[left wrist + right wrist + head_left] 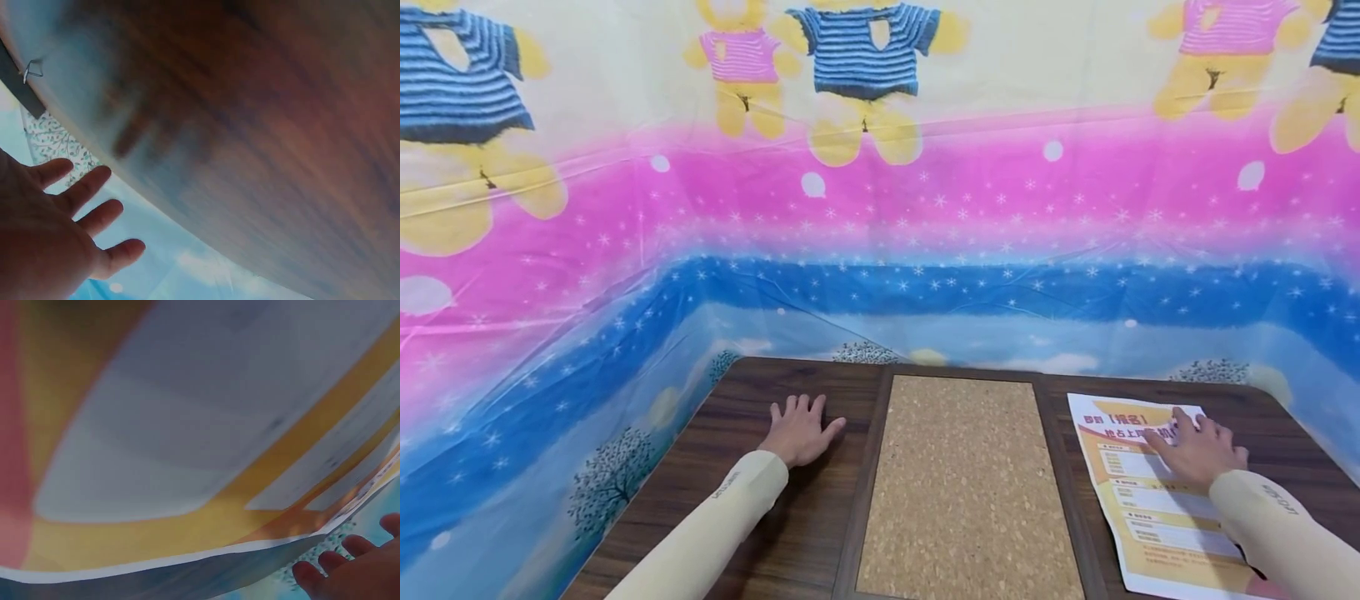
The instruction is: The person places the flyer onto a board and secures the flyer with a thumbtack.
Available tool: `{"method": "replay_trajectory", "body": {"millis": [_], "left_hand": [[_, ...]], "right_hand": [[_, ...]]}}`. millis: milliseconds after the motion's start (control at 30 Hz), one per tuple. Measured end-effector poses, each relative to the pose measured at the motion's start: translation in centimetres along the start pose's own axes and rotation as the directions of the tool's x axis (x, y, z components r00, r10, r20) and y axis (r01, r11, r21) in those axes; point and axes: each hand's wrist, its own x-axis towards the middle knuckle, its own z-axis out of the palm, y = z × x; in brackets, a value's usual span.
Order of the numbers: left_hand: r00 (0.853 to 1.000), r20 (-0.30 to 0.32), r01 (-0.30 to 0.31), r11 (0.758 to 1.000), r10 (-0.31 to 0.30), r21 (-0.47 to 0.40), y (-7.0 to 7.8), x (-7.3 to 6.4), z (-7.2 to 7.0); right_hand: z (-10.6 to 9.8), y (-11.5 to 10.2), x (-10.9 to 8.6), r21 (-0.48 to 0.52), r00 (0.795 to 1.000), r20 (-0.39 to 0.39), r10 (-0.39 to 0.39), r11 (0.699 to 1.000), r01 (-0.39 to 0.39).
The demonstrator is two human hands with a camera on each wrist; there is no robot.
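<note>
In the head view my left hand (801,432) is over the dark wood table at the left, its fingers spread and holding nothing. The left wrist view shows the same hand (56,225) with fingers apart, close over the wood surface. My right hand (1198,447) lies across the upper right part of a printed paper sheet (1150,500), fingers spread. That orange, white and pink sheet carries large red characters at its top and white text boxes below. In the right wrist view the sheet (156,462) fills most of the picture, with fingertips of the right hand (350,569) at lower right.
A cork board panel (962,483) lies between the hands, framed by dark wood strips. The dark wood table (775,533) has rounded far corners. Behind it hangs a patterned cloth (985,200) with bears and snowflakes.
</note>
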Motion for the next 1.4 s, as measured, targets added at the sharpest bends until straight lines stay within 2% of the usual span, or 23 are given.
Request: {"method": "replay_trajectory", "body": {"millis": [133,233,533,667,900,1100,1267,1400], "left_hand": [[0.999,-0.002,-0.038,0.999,0.038,-0.011,0.1,0.2,-0.1],[0.996,0.006,-0.091,0.996,0.091,0.000,0.1,0.3,-0.2],[0.981,0.006,-0.195,0.979,0.195,0.056,0.2,0.4,-0.5],[0.975,0.009,-0.220,0.974,0.220,0.047,0.1,0.4,-0.5],[0.964,0.010,-0.265,0.964,0.264,0.024,0.0,0.0,-0.7],[0.966,0.030,-0.257,0.966,0.257,-0.006,-0.3,0.0,-0.8],[0.970,0.065,-0.230,0.972,0.232,-0.046,-0.4,0.2,-0.8],[0.963,0.114,-0.232,0.967,0.244,-0.108,-0.5,0.2,-1.1]], "right_hand": [[-0.7,1.0,-0.2,-0.008,1.000,0.018,0.004,1.000,-0.004],[-1.1,1.4,-0.2,-0.028,1.000,0.018,0.006,1.000,-0.005],[-1.2,2.5,-0.1,-0.071,0.997,-0.056,0.046,0.996,-0.049],[-1.5,2.9,-0.1,-0.086,0.996,-0.039,0.078,0.993,-0.081],[-2.2,3.2,0.0,-0.122,0.984,0.037,0.172,0.978,-0.166],[-2.6,3.4,-0.1,-0.136,0.972,0.101,0.213,0.971,-0.199],[-2.3,3.3,-0.2,-0.163,0.971,0.080,0.225,0.964,-0.210],[-2.2,2.9,-0.3,-0.185,0.967,0.059,0.249,0.954,-0.235]]}}
